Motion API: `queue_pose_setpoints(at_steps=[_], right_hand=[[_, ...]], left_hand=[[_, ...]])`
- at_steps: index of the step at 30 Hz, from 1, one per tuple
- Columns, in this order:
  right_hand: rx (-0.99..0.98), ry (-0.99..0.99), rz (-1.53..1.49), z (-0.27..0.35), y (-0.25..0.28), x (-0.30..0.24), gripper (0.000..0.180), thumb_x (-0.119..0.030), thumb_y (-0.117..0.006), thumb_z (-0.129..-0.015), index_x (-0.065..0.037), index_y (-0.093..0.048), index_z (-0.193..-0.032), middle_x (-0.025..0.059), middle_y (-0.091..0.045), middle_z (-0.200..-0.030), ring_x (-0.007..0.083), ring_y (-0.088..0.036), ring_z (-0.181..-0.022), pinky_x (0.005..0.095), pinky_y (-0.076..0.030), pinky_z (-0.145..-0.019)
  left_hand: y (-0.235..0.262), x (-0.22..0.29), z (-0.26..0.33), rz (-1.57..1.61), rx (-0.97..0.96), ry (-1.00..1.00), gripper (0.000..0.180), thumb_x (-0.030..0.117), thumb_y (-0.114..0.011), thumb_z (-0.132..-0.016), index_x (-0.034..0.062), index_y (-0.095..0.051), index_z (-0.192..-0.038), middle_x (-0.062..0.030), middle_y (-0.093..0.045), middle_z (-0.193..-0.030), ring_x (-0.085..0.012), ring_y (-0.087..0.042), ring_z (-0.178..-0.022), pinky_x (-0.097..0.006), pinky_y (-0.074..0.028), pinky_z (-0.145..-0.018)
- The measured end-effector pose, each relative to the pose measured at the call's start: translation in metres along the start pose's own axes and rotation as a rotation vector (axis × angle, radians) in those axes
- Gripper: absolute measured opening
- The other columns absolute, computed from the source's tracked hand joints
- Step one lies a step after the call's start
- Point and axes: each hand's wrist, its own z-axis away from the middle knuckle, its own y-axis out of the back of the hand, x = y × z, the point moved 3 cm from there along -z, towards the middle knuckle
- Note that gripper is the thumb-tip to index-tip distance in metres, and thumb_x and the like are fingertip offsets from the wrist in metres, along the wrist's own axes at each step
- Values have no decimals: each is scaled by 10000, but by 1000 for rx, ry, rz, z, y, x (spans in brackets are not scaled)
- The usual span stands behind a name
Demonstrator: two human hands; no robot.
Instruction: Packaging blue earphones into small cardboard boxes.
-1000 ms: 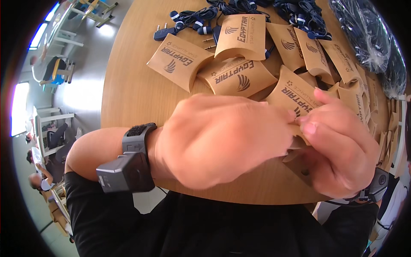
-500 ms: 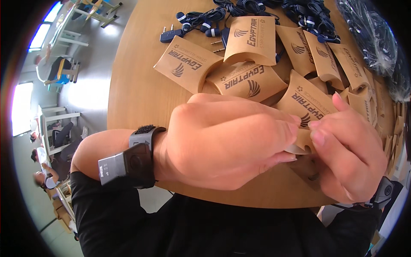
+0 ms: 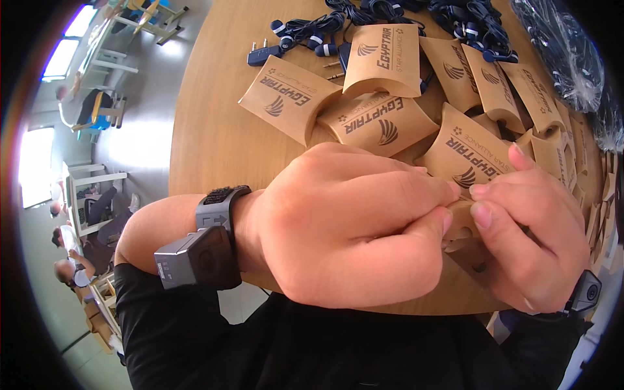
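Note:
Between my hands is a brown cardboard pillow box, mostly hidden behind my fingers. Its curved end shows near the table's front edge. My left hand reaches across from the left, closed, with thumb and forefinger pinching the box's left side. On the other side my right hand is closed too, its thumb and fingertips gripping the box's edge. Just beyond my fingers lies another printed pillow box. Further printed boxes, such as one pillow box and a tilted pillow box, lie beyond my left hand.
Dark blue earphones with coiled cords and a two-pin plug lie at the far side of the wooden table. Clear plastic bags of earphones sit at the far right, above several heaped boxes. People sit at the left.
My left hand has turned and lowered slightly, its thumb now nearer the forefinger at the box's end. My right hand keeps its grip. The whole view has shifted slightly.

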Motion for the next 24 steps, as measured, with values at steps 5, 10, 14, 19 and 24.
queue_pose_setpoints(at_steps=[5, 10, 14, 19, 24], right_hand=[[-12, -25, 26, -1, -2, -2, 266, 57, -664, -767, -33, -616, -1012, 139, -659, -852, 256, -657, -707, 501, -546, -820], [61, -44, 36, 2, -5, -1, 250, 56, -663, -769, -26, -616, -1000, 142, -661, -842, 256, -658, -705, 500, -547, -819], [73, -31, 62, 1, -3, -2, 232, 56, -669, -760, -14, -619, -976, 150, -662, -820, 257, -660, -695, 495, -554, -802], [110, 59, 101, -1, -5, 1, 223, 61, -679, -743, 17, -620, -954, 162, -665, -804, 263, -662, -691, 487, -561, -788], [18, 53, 109, -1, 2, -1, 288, 95, -678, -703, 27, -628, -979, 167, -665, -806, 272, -663, -692, 483, -563, -786]], left_hand=[[0, -3, 2, 60, 8, -20, 212, 13, -731, -778, -58, -557, -876, -299, -653, -864, -334, -707, -691, -396, -614, -647], [-2, -5, -2, 46, 3, -28, 188, 19, -730, -773, -65, -585, -858, -309, -650, -870, -326, -704, -670, -386, -613, -632], [2, 0, -6, 0, -57, -10, 159, 1, -718, -765, -72, -588, -822, -315, -646, -874, -310, -696, -630, -380, -612, -608], [-4, -1, -2, -39, -21, -14, 159, -6, -717, -754, -71, -583, -809, -305, -653, -843, -295, -686, -599, -372, -613, -598], [-6, -2, -2, -27, 83, 59, 200, 45, -781, -722, -7, -589, -746, -236, -691, -873, -271, -691, -614, -323, -599, -581]])
